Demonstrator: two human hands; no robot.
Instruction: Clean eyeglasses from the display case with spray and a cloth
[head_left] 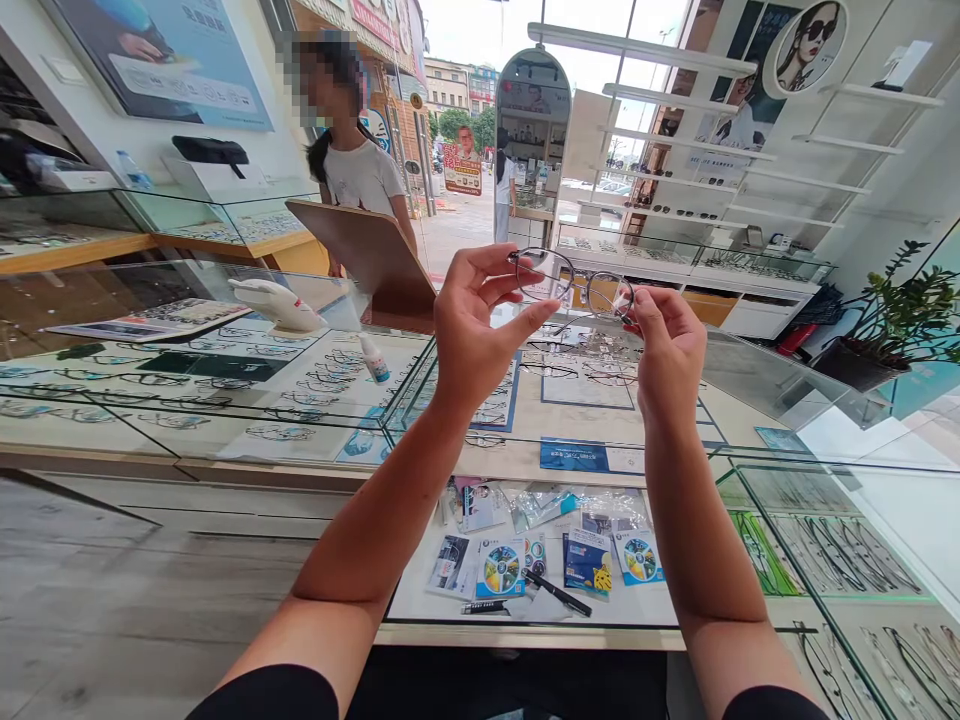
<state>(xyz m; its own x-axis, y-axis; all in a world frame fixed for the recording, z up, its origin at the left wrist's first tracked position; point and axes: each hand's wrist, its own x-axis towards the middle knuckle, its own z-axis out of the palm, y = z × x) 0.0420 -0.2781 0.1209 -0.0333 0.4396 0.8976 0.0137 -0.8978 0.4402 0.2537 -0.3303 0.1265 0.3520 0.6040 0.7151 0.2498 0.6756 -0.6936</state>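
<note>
A pair of dark, thin-rimmed eyeglasses with round clear lenses is held up in front of me, above the glass counter. My left hand grips the left lens side, thumb below and fingers at the outer rim. At the opposite end, my right hand pinches the frame near its hinge. Both arms stretch forward. Beneath the hands, several more eyeglasses lie on the counter, partly hidden by my arms.
Glass display cases with rows of frames spread left and right. A standing brown-backed mirror, a small white bottle and a white hand-shaped stand occupy the counter. Beyond it stands a person. Pens and packets lie nearer me.
</note>
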